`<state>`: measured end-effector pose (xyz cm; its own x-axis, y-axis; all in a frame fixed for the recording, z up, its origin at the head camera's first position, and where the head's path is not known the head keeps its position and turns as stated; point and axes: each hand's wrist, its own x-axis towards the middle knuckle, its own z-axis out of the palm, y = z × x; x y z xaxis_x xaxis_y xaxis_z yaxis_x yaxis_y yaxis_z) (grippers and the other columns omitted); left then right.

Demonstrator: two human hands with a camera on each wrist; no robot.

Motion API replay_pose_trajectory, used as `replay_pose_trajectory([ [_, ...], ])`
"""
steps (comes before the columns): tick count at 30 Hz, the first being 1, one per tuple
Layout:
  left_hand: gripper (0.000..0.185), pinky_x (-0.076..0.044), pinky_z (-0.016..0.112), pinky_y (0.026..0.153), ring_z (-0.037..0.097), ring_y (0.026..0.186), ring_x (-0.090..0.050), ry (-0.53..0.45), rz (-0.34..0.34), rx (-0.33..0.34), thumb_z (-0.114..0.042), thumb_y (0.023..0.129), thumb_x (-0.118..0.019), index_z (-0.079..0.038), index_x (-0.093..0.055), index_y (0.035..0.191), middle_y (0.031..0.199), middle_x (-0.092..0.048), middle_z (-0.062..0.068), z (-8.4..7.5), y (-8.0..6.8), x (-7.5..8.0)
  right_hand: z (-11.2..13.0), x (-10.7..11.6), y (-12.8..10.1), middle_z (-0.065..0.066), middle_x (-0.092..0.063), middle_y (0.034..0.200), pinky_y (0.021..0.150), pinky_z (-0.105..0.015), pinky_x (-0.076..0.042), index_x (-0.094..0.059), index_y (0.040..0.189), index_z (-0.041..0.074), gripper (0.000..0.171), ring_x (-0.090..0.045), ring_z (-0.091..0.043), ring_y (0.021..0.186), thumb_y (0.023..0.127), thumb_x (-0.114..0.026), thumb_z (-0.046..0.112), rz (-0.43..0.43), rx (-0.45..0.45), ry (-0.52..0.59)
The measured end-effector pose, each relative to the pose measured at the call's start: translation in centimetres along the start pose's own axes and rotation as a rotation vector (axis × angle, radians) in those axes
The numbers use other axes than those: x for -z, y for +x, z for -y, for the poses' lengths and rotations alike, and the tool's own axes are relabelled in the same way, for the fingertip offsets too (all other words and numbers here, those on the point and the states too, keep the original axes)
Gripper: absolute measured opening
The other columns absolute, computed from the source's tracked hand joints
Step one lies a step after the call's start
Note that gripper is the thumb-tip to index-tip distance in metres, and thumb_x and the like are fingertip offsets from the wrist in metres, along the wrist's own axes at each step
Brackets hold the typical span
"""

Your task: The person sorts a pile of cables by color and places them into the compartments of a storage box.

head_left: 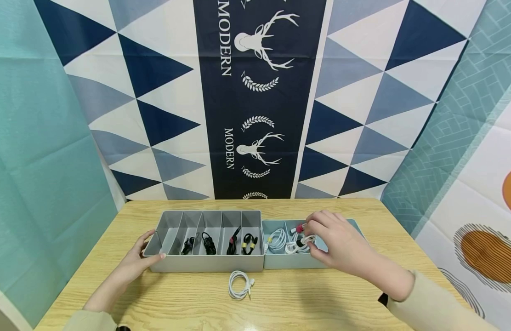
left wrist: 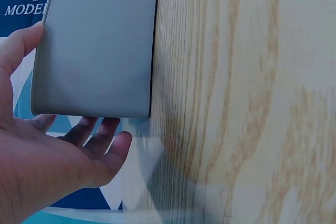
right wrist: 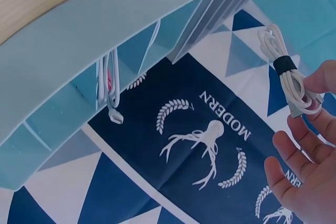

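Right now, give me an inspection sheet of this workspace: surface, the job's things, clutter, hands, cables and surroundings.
Surface: light wooden table.
Job's things: grey plastic divided tray beside a light blue plastic divided tray, their ends touching.
Clutter: nothing seen.
Hands: left hand rests open against the grey tray's left end; right hand pinches a coiled white cable with a black tie over the blue tray.
Cables: black bundled cables in the grey tray; white cables in the blue tray; one loose white coiled cable on the table in front of the trays.
Surroundings: navy and white triangle-patterned cloth backdrop printed MODERN.
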<state>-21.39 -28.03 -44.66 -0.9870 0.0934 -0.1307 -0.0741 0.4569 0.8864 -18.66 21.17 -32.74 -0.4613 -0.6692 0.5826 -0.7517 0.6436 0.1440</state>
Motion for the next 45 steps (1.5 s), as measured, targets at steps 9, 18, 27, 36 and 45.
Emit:
replay_pose_trajectory([
  [9, 0.091, -0.030, 0.061, 0.101, 0.055, 0.134, -0.018, 0.013, -0.001, 0.007, -0.032, 0.089, -0.065, -0.018, -0.001, 0.153, 0.151, -0.005, 0.033, -0.1, -0.1, 0.0, -1.1, 0.4, -0.4, 0.001, -0.058, 0.093, 0.069, -0.038, -0.042, -0.060, 0.084, 0.017, 0.018, -0.054, -0.019, 0.087, 0.068, -0.067, 0.012, -0.052, -0.017, -0.024],
  [18, 0.090, -0.031, 0.060, 0.101, 0.053, 0.134, -0.018, 0.005, 0.000, 0.013, -0.031, 0.089, -0.065, -0.019, -0.002, 0.152, 0.152, -0.005, 0.032, 0.0, 0.0, 0.1, -1.8, 0.8, -1.0, 0.001, -0.057, 0.093, 0.072, -0.042, -0.044, -0.059, 0.084, 0.016, 0.016, -0.053, -0.018, 0.087, 0.069, -0.066, 0.012, -0.051, -0.055, -0.033],
  [27, 0.091, -0.028, 0.063, 0.101, 0.055, 0.135, -0.013, 0.002, 0.010, 0.025, -0.032, 0.089, -0.064, -0.018, 0.000, 0.152, 0.151, -0.003, 0.034, 0.0, 0.0, 0.1, -2.5, 1.2, -1.5, -0.001, -0.058, 0.094, 0.073, -0.045, -0.044, -0.058, 0.084, 0.014, 0.017, -0.055, -0.021, 0.088, 0.069, -0.064, 0.010, -0.084, -0.088, -0.030],
  [36, 0.090, -0.029, 0.063, 0.101, 0.055, 0.134, -0.015, 0.013, 0.002, 0.021, -0.031, 0.090, -0.064, -0.018, -0.001, 0.152, 0.151, -0.004, 0.034, -0.1, 0.1, 0.1, -3.6, 1.4, -2.1, -0.003, -0.058, 0.093, 0.073, -0.046, -0.043, -0.058, 0.083, 0.013, 0.014, -0.054, -0.023, 0.087, 0.069, -0.062, 0.012, -0.107, -0.102, -0.042],
  [45, 0.091, -0.029, 0.062, 0.102, 0.054, 0.135, -0.015, -0.001, 0.001, 0.015, -0.031, 0.089, -0.065, -0.019, -0.001, 0.152, 0.152, -0.004, 0.033, 0.2, 0.1, 0.1, -4.6, 1.4, -2.6, -0.004, -0.057, 0.092, 0.067, -0.043, -0.040, -0.058, 0.083, 0.011, 0.013, -0.054, -0.022, 0.085, 0.070, -0.062, 0.012, -0.126, -0.136, -0.066],
])
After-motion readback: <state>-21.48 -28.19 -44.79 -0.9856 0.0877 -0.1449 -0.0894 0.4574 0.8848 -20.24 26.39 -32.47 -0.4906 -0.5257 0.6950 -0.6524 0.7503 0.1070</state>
